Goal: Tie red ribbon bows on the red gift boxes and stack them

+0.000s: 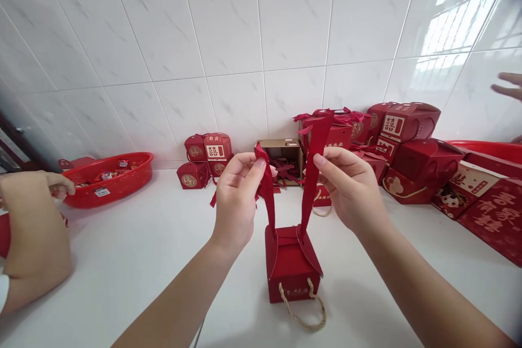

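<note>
A small red gift box (293, 261) stands on the white table in front of me, its curved top flaps folded inward. A rope handle (304, 326) hangs from its near side. Red ribbon (310, 185) comes up through the top of the box in two strands. My left hand (241, 196) pinches the left strand between thumb and fingers, above the box. The right strand is pinched by my right hand (346, 185) at about the same height, its loose end sticking up. Both strands are drawn upward and apart.
Behind the box, an open cardboard carton (281, 144) holds red ribbons. Stacked red gift boxes (207, 152) stand near the wall, with more boxes (424, 157) at the right. A red basin (122, 179) holds small packets. Another person's arm (36, 228) reaches in at left, a hand (508, 87) at right.
</note>
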Action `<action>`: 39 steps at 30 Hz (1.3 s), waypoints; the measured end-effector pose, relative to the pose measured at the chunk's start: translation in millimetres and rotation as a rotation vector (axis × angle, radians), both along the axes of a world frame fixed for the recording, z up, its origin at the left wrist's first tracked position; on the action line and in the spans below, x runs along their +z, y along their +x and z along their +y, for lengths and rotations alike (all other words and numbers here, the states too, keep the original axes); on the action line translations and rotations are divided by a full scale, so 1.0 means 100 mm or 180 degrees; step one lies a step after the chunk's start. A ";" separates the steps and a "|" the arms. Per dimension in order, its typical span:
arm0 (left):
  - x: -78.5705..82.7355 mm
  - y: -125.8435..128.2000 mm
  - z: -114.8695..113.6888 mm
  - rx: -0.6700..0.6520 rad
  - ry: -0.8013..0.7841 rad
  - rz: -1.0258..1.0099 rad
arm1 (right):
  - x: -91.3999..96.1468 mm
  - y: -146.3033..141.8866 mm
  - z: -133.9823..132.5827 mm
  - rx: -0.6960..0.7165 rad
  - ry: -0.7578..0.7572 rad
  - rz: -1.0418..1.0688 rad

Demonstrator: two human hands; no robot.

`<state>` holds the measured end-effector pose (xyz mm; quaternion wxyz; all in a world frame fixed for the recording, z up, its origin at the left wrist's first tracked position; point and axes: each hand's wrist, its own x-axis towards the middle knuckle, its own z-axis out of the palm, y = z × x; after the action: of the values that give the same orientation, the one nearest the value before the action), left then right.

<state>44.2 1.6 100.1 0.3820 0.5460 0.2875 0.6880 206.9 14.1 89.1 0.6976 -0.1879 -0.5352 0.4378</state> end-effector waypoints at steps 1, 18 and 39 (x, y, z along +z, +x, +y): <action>0.01 0.00 -0.01 -0.0032 0.0051 0.0020 | 0.00 -0.01 0.00 0.0062 -0.0044 0.0033; 0.12 0.03 -0.10 -0.0205 -0.0196 0.1144 | 0.03 -0.16 -0.12 0.0629 -0.0069 -0.0747; -0.07 -0.21 -0.03 -0.1024 -0.0770 0.1095 | -0.30 0.10 0.12 -0.1333 0.2699 -0.2571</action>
<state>23.2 -1.5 93.6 0.4945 0.6440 0.3379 0.4760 217.1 26.0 59.1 0.5250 -0.1464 -0.8359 -0.0647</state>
